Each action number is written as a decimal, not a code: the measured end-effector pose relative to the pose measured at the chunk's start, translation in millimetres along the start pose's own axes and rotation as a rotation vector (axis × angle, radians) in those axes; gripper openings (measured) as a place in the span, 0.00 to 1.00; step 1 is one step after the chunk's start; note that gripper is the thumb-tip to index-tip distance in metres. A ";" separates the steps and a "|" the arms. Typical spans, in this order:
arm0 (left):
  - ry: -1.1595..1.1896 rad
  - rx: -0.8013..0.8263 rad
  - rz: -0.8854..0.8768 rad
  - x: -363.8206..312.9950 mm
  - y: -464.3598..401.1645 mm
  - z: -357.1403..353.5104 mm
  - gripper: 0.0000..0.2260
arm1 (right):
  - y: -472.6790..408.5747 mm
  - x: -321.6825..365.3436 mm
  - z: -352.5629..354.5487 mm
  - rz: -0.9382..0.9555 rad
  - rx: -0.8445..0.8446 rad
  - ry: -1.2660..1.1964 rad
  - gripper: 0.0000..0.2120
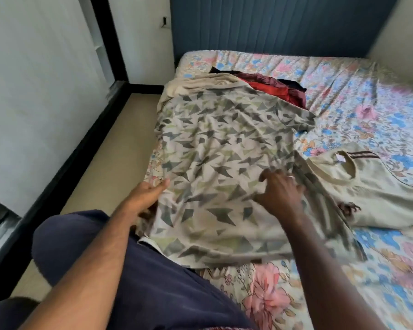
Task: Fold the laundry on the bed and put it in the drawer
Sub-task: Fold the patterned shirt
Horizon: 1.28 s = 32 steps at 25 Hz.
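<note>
Patterned shirt (215, 167), spread at bed's (343, 96) 9 o'clock edge: left hand (148, 198) pinches its hem, right hand (279, 189) presses open-fingered; best smoothed flat before folding sides evenly.

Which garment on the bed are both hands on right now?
The triangle-print shirt, spread flat nearest the person. The plain beige shirt lies untouched to its right; the red clothes sit behind.

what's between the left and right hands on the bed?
Head view: only the patterned shirt, spread flat on the bed. The left hand grips its left edge; the right hand rests on its right side. Nothing else lies between them.
</note>
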<state>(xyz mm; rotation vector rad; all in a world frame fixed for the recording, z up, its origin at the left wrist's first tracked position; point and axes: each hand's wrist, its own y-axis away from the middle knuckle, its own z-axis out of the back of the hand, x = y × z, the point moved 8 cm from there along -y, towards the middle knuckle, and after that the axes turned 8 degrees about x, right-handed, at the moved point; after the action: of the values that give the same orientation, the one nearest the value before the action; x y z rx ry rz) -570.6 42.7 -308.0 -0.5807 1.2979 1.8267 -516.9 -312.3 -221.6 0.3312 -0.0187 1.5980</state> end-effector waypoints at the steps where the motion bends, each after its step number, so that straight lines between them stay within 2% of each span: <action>1: 0.115 -0.076 -0.019 -6.1 -7.3 5.0 0.34 | -17.0 37.3 -7.7 0.096 0.020 0.001 0.23; 4: 0.279 -0.174 -0.054 -11.3 -34.4 11.6 0.22 | -66.6 123.9 -23.8 0.300 0.060 0.073 0.15; 6: 0.187 -0.123 -0.065 -10.0 -48.8 9.0 0.15 | -95.6 169.9 -26.3 0.394 0.038 0.100 0.10; 9: 0.130 -0.082 -0.082 -2.3 -58.7 19.6 0.16 | -142.6 229.5 -29.0 0.478 0.021 0.129 0.09; 11: 0.209 -0.199 -0.090 14.0 -57.8 42.6 0.15 | -174.0 266.0 -28.4 0.535 -0.009 0.178 0.11; 13: 0.257 -0.292 -0.097 23.4 -53.9 57.9 0.19 | -199.3 296.7 -28.5 0.589 -0.030 0.231 0.14; 15: 0.292 -0.294 -0.109 23.3 -62.1 61.9 0.22 | -225.2 327.7 -36.5 0.627 -0.008 0.274 0.17; 17: 0.346 -0.256 -0.139 7.6 -73.5 56.3 0.20 | -248.4 353.8 -48.1 0.651 0.041 0.310 0.20; 19: 0.361 -0.244 -0.190 -8.2 -82.3 49.7 0.16 | -264.4 375.4 -65.4 0.661 0.112 0.382 0.24; 21: 0.281 -0.228 -0.223 -20.0 -84.2 42.3 0.11 | -277.0 385.0 -85.4 0.609 0.176 0.505 0.28; 25: 0.111 -0.192 -0.234 -31.1 -78.4 33.4 0.15 | -310.1 375.1 -118.5 0.381 0.218 0.668 0.35; 30: 0.061 -0.092 -0.318 -44.6 -65.7 21.0 0.15 | -304.9 394.7 -108.2 0.381 0.107 0.647 0.22; 32: 0.072 -0.093 -0.361 -47.0 -60.0 22.8 0.20 | -307.4 397.1 -94.9 0.402 0.062 0.465 0.18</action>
<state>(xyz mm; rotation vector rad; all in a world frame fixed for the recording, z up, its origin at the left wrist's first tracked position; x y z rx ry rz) -492.9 56.6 -298.1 -0.8771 1.0763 1.5831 -241.5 113.9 -282.7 -0.0069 0.3404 2.0451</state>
